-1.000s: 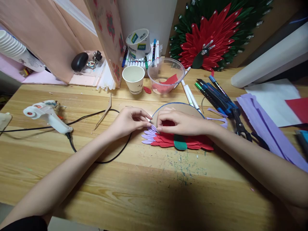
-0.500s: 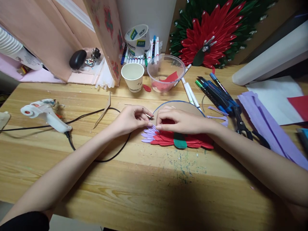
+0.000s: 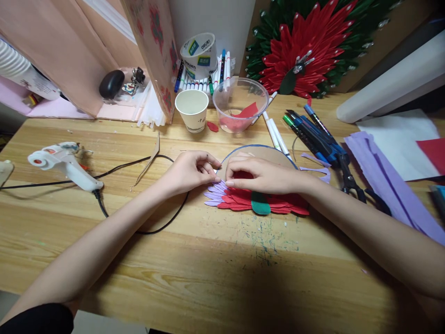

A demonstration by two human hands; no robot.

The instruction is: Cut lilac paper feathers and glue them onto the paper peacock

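A round cardboard disc [image 3: 264, 154] with a blue-edged rim lies on the table, its near part covered by red petals [image 3: 236, 200] and a green leaf piece [image 3: 260, 203]. Narrow purple petals [image 3: 214, 195] fan out at its left side. My left hand [image 3: 194, 172] is closed in a pinch at the disc's left edge, thumb and fingertips on a purple petal. Over the disc rests my right hand [image 3: 259, 174], fingers curled, with thumb and forefinger pinching at the same purple petals. My right hand hides much of the disc's middle.
At left lies a white glue gun [image 3: 66, 164] with its black cord [image 3: 163, 228] looping near my left hand. Behind stand a paper cup [image 3: 192, 111] and a clear plastic bowl [image 3: 239, 104]. Right are markers [image 3: 278, 134], scissors [image 3: 347, 181] and purple strips [image 3: 392, 185].
Both hands stay nearly still at the purple petals. The left fingers have shifted only slightly; the whole view has tilted down a little.
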